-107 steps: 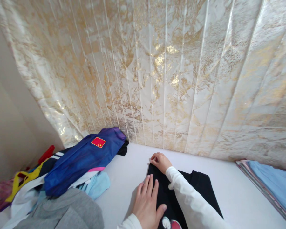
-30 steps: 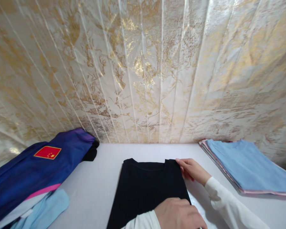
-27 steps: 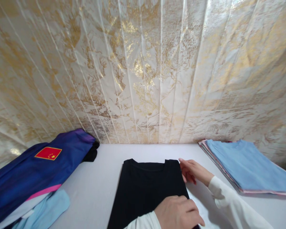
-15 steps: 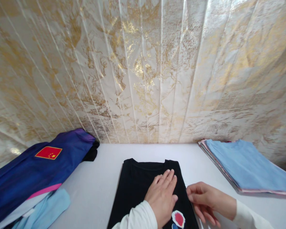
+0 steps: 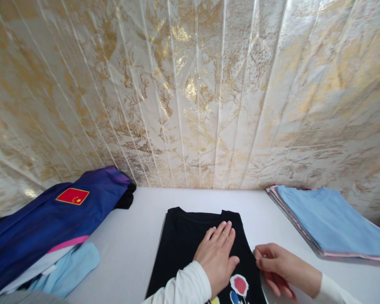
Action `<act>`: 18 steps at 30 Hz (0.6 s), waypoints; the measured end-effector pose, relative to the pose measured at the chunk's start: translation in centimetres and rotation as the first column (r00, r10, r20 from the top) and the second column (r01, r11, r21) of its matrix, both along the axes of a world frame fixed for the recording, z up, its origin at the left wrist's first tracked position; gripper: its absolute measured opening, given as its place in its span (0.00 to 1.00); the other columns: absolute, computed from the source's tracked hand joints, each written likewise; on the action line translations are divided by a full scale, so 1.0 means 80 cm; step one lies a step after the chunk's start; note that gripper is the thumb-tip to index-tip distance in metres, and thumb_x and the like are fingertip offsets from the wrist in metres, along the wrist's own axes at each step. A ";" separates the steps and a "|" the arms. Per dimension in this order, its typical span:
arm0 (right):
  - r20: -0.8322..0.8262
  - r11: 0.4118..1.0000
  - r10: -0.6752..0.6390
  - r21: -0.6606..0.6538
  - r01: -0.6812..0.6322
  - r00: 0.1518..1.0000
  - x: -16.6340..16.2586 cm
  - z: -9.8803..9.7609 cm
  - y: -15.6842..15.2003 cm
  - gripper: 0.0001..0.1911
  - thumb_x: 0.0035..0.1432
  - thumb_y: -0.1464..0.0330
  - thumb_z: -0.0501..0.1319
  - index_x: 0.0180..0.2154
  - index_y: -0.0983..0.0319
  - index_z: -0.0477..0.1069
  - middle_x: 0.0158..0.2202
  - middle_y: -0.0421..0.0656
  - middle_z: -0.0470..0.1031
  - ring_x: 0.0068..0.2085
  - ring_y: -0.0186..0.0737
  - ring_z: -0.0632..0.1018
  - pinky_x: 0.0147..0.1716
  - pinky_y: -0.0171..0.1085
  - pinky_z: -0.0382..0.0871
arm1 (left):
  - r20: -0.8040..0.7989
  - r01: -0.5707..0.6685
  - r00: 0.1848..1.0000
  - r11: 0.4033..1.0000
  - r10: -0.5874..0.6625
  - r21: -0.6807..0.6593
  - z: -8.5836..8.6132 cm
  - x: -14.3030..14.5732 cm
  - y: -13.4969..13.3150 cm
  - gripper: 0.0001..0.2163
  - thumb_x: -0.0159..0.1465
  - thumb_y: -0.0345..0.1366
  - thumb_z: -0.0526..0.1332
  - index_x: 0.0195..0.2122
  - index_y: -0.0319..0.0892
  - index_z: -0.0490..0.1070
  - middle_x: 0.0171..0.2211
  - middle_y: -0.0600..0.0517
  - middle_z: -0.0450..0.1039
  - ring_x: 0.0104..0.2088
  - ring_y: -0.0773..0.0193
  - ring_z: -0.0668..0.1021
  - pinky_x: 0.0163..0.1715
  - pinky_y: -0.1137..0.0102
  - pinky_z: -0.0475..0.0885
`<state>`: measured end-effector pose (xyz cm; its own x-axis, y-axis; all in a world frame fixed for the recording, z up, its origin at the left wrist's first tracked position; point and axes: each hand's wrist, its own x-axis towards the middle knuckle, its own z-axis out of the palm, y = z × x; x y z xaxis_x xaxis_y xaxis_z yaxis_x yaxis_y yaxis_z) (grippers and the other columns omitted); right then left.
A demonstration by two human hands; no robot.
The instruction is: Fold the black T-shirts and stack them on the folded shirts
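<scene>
A folded black T-shirt (image 5: pixel 177 253) lies on the white table, neckline toward the wall, with a printed patch of red, blue and yellow shapes near the bottom of the view. My left hand (image 5: pixel 217 253) rests palm down on the shirt's chest, fingers stretched out. At the shirt's right edge is my right hand (image 5: pixel 281 268), thumb and forefinger pinching the cloth while the other fingers curl loosely underneath. The lower end of the shirt runs out of view.
To the left lies a heap of clothes with a dark blue garment (image 5: pixel 66 219) bearing a red flag patch, and a light blue cloth (image 5: pixel 82 261) beneath it. A stack of folded shirts (image 5: pixel 335 223) sits at the right. Behind the table (image 5: pixel 129 236) rises a gold-patterned wall covering (image 5: pixel 190 105).
The view has shifted slightly. My right hand has moved a little to the right along with the shirt's edge; my left hand stays flat on the shirt.
</scene>
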<state>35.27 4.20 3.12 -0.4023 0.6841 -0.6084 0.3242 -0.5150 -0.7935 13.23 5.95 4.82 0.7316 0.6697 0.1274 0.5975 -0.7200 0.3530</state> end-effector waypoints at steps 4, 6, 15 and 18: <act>0.000 0.995 -0.063 0.083 0.063 0.998 -0.011 0.006 0.014 0.14 0.45 0.57 0.55 0.29 0.59 0.56 0.16 0.41 0.75 0.09 0.29 0.65 0.06 0.25 0.57 | 0.013 0.007 1.000 1.000 -0.008 0.021 -0.002 0.002 0.001 0.26 0.69 0.44 0.48 0.65 0.39 0.47 0.67 0.48 0.40 0.66 0.60 0.46 0.63 0.59 0.49; -0.035 0.982 -0.138 0.124 0.142 0.990 -0.014 0.007 0.027 0.15 0.48 0.54 0.54 0.29 0.59 0.57 0.17 0.41 0.75 0.09 0.28 0.65 0.07 0.26 0.57 | 0.024 0.011 1.000 1.000 -0.012 0.024 -0.002 0.003 0.002 0.26 0.69 0.43 0.48 0.66 0.39 0.46 0.67 0.48 0.40 0.66 0.60 0.46 0.63 0.59 0.49; -0.121 0.994 -0.077 0.072 0.086 0.990 -0.004 0.003 0.050 0.22 0.46 0.50 0.62 0.29 0.61 0.60 0.15 0.41 0.74 0.09 0.27 0.64 0.06 0.24 0.56 | 0.029 -0.003 1.000 1.000 0.003 -0.005 -0.006 0.006 0.005 0.27 0.69 0.43 0.49 0.66 0.39 0.45 0.67 0.48 0.38 0.66 0.60 0.45 0.63 0.59 0.48; -0.133 0.996 -0.051 0.066 0.061 0.990 -0.005 0.001 0.049 0.24 0.43 0.49 0.64 0.27 0.61 0.59 0.15 0.40 0.74 0.09 0.27 0.65 0.06 0.24 0.57 | 0.022 0.003 1.000 1.000 -0.003 0.006 -0.008 0.006 0.005 0.28 0.68 0.45 0.49 0.66 0.39 0.44 0.67 0.48 0.38 0.66 0.60 0.45 0.63 0.58 0.47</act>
<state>34.85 8.13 3.17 -0.4352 0.7469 -0.5027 0.1874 -0.4710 -0.8620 13.74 6.31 4.18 0.7307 0.6665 0.1478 0.5874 -0.7241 0.3614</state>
